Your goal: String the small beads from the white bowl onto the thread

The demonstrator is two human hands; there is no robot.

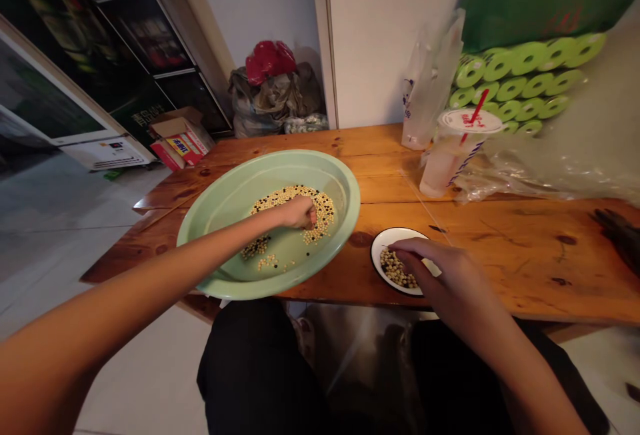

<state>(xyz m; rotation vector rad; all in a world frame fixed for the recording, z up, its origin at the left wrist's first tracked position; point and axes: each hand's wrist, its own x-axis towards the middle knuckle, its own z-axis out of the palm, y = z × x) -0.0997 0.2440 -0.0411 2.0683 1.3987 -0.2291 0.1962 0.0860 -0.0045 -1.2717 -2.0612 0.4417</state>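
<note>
A wide pale green basin [200,232] stands on the wooden table and holds yellow beans [285,194] mixed with black ones. My left hand [300,212] is inside it, at the beans, with its fingers curled closed; whatever they hold is hidden. To the right sits a small white dish [393,236] with a dark rim, partly filled with pale and dark beans [395,270]. Over this dish my right hand [440,265] hovers, thumb and fingertips pinched together. Anything between those fingertips is too small to make out.
On the table [505,255] behind the dish stand a lidded plastic cup [450,155] with a red straw and a clear bag [425,95]. Wrapped green rolls [520,88] are stacked at the back right. A cardboard box [183,135] and stuffed bags [275,98] lie beyond the table.
</note>
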